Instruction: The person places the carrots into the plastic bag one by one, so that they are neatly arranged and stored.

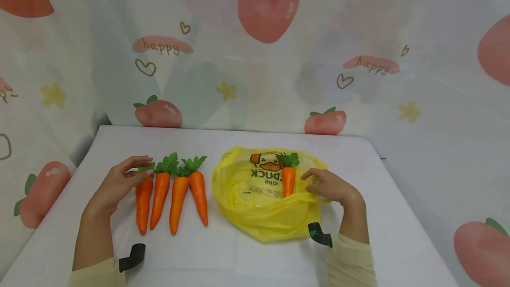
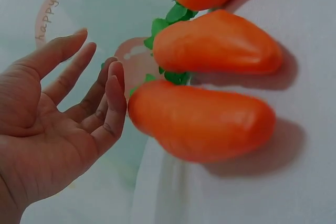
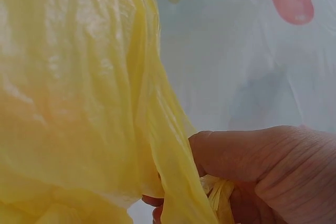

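Observation:
Several orange toy carrots [image 1: 169,194] with green tops lie side by side on the white table [image 1: 247,260]. My left hand [image 1: 137,171] hovers open over the leafy end of the leftmost carrot [image 1: 142,205]. In the left wrist view its palm and relaxed fingers [image 2: 107,98] sit right beside that carrot [image 2: 202,124]; whether they touch it is unclear. A yellow plastic bag [image 1: 260,203] with a duck print lies at centre, with one carrot [image 1: 288,180] sticking out of its mouth. My right hand [image 1: 316,183] pinches the bag's bunched handle [image 3: 218,200] at its right edge.
A cloth backdrop [image 1: 255,56] printed with peaches and "happy" hangs behind and around the table. The table's left edge runs close to my left forearm [image 1: 91,234]. White tabletop shows in front of the carrots and to the right of the bag.

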A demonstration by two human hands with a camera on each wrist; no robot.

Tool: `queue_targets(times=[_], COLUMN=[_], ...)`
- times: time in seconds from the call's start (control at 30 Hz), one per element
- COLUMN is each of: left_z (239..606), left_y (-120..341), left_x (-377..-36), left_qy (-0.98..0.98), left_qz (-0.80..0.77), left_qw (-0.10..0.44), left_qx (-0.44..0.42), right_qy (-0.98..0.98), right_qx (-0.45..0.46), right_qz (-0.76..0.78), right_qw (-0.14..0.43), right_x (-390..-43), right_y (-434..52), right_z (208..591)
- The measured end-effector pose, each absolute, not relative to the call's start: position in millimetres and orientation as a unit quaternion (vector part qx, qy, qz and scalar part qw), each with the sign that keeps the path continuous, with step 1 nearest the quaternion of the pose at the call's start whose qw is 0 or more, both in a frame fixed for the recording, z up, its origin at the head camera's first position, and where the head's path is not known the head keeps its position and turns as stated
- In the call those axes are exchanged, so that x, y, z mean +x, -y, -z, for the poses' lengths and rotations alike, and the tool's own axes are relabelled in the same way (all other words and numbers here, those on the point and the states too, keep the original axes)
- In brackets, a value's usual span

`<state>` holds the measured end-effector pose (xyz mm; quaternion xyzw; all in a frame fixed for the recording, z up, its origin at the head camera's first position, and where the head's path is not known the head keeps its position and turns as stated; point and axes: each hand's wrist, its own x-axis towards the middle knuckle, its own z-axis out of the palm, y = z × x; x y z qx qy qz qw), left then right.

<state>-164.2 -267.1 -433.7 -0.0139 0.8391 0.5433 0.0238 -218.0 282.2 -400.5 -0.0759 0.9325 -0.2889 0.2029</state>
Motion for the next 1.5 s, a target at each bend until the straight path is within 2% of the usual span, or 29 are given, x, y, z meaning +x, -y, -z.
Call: queue_targets(times=[0.33, 0.57, 0.8, 1.5], left_z=[445, 455, 464, 462], left_y=[290, 301, 302, 299], left_x=[-158, -157, -161, -158], left_qy=[-0.817, -0.827, -0.840, -0.863], left_qz=[-0.575, -0.558, -0.533, -0.493], left_qw=[-0.028, 0.027, 0.087, 0.108], left_qx=[-0.018, -0.067, -0.058, -0.026], right_qy=[-0.930, -0.928, -0.927, -0.925], right_qx=[-0.072, -0.064, -0.059, -0.053], right_qz=[0.296, 0.301, 0.305, 0.310], right_qw=[0.206, 0.209, 0.209, 0.214], right_x=[-218, -217, -217, -218], right_y=[-282, -284, -285, -287], right_z=[394, 395, 397, 403])
